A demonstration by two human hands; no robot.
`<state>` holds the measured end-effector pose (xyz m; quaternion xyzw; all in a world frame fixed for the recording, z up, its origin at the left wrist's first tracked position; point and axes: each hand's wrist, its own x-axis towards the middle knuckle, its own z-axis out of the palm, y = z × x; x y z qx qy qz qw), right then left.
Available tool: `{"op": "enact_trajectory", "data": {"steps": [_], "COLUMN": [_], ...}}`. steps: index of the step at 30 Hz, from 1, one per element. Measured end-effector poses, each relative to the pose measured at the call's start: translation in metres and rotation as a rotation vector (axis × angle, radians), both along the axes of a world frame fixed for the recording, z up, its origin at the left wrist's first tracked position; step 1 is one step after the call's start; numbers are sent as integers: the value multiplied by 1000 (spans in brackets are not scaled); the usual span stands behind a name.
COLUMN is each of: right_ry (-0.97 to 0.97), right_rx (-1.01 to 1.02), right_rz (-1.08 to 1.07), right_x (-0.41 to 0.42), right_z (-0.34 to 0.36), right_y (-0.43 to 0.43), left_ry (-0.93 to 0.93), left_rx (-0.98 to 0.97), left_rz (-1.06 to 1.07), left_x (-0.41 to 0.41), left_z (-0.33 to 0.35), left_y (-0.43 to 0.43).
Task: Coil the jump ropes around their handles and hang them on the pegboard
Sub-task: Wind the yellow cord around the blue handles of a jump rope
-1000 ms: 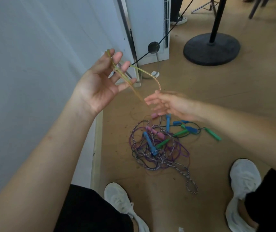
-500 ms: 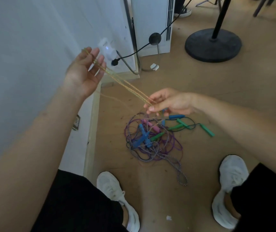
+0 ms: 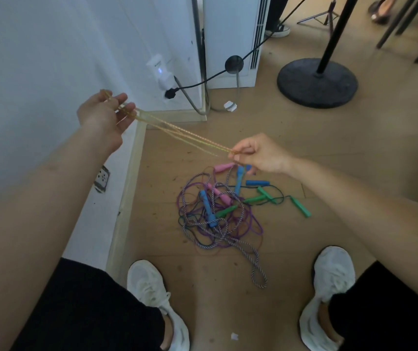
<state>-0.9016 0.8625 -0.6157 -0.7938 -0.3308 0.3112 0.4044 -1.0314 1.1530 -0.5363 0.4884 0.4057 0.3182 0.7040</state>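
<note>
Holding loops of a yellow jump rope [image 3: 185, 136] over the left hand [image 3: 104, 117] near the white wall [image 3: 38, 59], grip partly closed; stretching its strands taut into the tight pinch grip of the right hand [image 3: 258, 154], just above a tangled pile of jump ropes [image 3: 215, 211] with pink, blue and green handles on the floor [image 3: 329, 143].

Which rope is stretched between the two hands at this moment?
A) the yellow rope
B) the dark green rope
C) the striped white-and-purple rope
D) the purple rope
A: strands of the yellow rope run from the left hand, which holds them over its fingers, to the right hand, which pinches them; the other ropes lie in a tangled pile on the floor.
</note>
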Motion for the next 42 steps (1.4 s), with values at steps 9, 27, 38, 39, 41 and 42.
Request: {"op": "enact_trajectory", "data": {"steps": [9, 27, 38, 39, 41, 42], "right_ry": [-83, 229, 348, 342, 323, 311], "right_rx": [36, 89, 18, 1, -20, -23], "right_rz": [-94, -25, 88, 90, 95, 98], "right_x": [6, -1, -4, -4, -3, -2], "right_z": [7, 38, 54, 54, 53, 53], "right_y": [3, -2, -15, -16, -18, -19], "left_ry": [99, 441, 289, 295, 312, 317], "left_rx": [109, 585, 673, 672, 685, 689], "left_rz": [34, -927, -1058, -1019, -920, -866], "left_x": [-2, 6, 8, 8, 10, 10], "left_z": [-3, -19, -21, -21, -20, -18], "left_y": [0, -97, -112, -106, -93, -87]}}
